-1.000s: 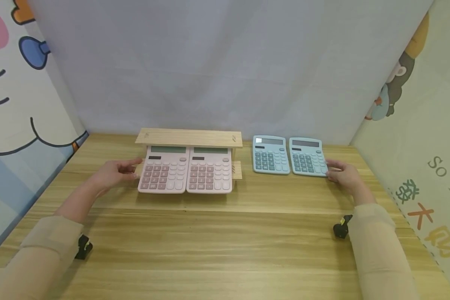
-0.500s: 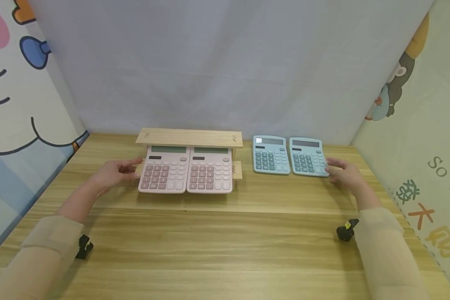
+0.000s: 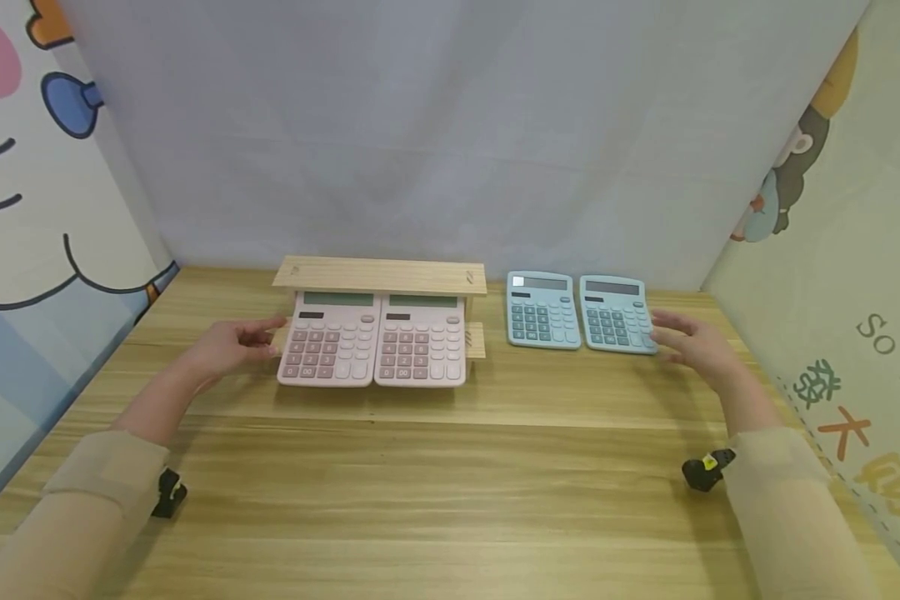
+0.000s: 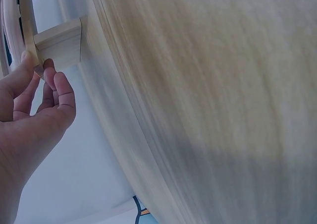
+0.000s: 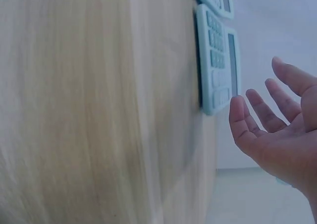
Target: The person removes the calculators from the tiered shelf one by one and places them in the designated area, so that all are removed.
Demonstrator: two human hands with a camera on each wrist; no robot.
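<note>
Two pink calculators, a left one point(image 3: 328, 340) and a right one point(image 3: 422, 340), lean side by side on a small wooden rack point(image 3: 378, 276). My left hand point(image 3: 227, 347) pinches the left end of the rack's lower board point(image 4: 33, 50) between thumb and fingers, as the left wrist view shows. To the right of the rack lie two light blue calculators, one nearer the rack point(image 3: 543, 310) and an outer one point(image 3: 617, 313). Beside the outer one's right edge is my right hand point(image 3: 696, 348), fingers spread and relaxed, holding nothing. In the right wrist view its palm point(image 5: 285, 147) is exposed.
Everything stands on a wood-grain table point(image 3: 420, 492). A pale cloth backdrop point(image 3: 450, 142) rises behind the table, with cartoon-printed panels at the left point(image 3: 30, 200) and right point(image 3: 832, 275). Each wrist wears a small black camera.
My right hand has loosened from the outer blue calculator's edge and drawn slightly right, its fingers opening out. My left hand, the rack and the calculators have stayed in place.
</note>
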